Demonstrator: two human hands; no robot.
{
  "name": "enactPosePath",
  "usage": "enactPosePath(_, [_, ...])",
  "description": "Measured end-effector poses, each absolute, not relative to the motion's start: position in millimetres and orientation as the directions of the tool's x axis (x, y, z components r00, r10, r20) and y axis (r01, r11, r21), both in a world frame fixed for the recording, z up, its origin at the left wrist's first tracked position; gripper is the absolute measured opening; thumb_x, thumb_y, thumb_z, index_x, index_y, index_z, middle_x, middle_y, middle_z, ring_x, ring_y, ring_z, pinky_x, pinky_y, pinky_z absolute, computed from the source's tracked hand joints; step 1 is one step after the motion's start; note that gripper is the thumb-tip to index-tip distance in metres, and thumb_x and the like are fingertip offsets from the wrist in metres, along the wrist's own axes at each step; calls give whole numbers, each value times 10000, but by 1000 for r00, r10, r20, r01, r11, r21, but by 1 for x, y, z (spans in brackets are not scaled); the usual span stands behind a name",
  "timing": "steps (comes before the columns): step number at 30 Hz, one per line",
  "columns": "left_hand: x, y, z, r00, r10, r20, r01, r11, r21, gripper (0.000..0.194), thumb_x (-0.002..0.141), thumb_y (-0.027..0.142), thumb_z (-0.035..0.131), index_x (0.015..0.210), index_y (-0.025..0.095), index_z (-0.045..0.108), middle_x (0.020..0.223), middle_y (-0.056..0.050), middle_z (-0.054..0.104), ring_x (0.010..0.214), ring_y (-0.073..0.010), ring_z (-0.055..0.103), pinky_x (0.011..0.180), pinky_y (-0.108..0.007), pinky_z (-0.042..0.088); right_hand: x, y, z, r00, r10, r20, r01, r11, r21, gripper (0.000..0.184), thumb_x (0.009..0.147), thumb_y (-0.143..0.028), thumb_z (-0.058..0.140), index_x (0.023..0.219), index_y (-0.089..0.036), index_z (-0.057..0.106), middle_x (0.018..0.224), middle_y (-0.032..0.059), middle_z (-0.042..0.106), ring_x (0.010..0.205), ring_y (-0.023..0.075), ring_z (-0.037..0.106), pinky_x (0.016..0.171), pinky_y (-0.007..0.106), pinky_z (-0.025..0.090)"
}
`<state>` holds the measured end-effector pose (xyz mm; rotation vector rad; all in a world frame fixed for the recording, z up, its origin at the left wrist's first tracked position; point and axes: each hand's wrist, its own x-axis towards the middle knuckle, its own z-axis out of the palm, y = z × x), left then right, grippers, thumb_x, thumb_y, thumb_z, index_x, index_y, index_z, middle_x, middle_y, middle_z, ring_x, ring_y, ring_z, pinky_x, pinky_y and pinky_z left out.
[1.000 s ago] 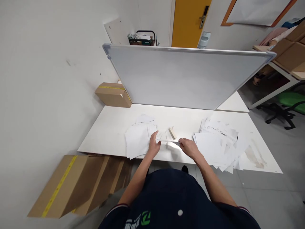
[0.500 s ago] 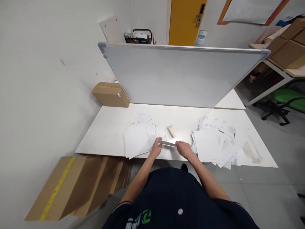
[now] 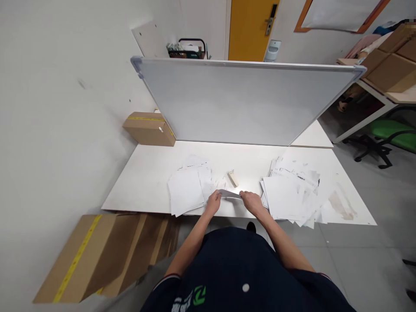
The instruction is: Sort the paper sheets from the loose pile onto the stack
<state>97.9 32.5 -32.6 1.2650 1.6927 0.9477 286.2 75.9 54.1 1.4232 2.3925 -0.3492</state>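
Observation:
Between my hands, above the front of the white table (image 3: 143, 177), a sheet of paper (image 3: 230, 194) is held nearly edge-on, slightly bowed. My left hand (image 3: 213, 202) is closed on its left end, and my right hand (image 3: 251, 202) pinches its right end. Just beyond the sheet lies a small pale block (image 3: 233, 179), perhaps an eraser. A stack of paper sheets (image 3: 185, 190) spreads to the left of my left hand. To the right of my right hand is a larger, untidy pile of sheets (image 3: 286, 197), some with dark marks.
A whiteboard (image 3: 224, 99) stands upright along the table's back. One cardboard box (image 3: 149, 132) sits at the back left corner; larger boxes (image 3: 74, 255) stand on the floor at the left. A green chair (image 3: 394, 132) is at the right. Brown smears (image 3: 341, 206) mark the table's right end.
The sheet has tilted and bowed, so more of its surface shows. My left hand's fingers have closed in around its left end. The right hand has hardly moved.

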Motion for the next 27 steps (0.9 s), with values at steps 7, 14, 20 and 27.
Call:
enactPosePath(7, [113,33,-27,-99,991,-95,483,131,866,249,834,272,420,986,218,610,989,-71,630,1007,-222,524,928,-377,362,327,82,37,-340,887,-313,923,251,-292,258,913,-273,320,1038,-224,541,943,64,634,866,185,573,658,247,346])
enactPosePath(14, [123,48,-30,-12,987,-162,750,116,652,462,827,170,349,1282,177,435,1222,-117,524,1095,-264,466,934,-424,342,386,86,-14,-62,834,-549,803,-285,-524,165,754,-208,476,783,-120,612,796,85,668,750,180,606,602,224,410])
enactPosePath(20, [136,76,-29,110,971,-211,827,28,562,630,737,42,366,1339,230,374,1411,-65,362,1234,-311,329,973,-477,285,394,83,-36,29,776,-631,710,-460,-533,222,713,-231,491,799,-77,624,827,130,681,690,170,632,529,202,431])
enactPosePath(27, [141,92,-39,188,928,-323,892,-23,452,767,672,-22,358,1382,259,292,1470,-12,261,1297,-347,229,983,-520,257,384,103,-46,87,770,-633,707,-495,-505,231,668,-206,503,790,-60,634,841,169,670,718,203,633,499,206,415])
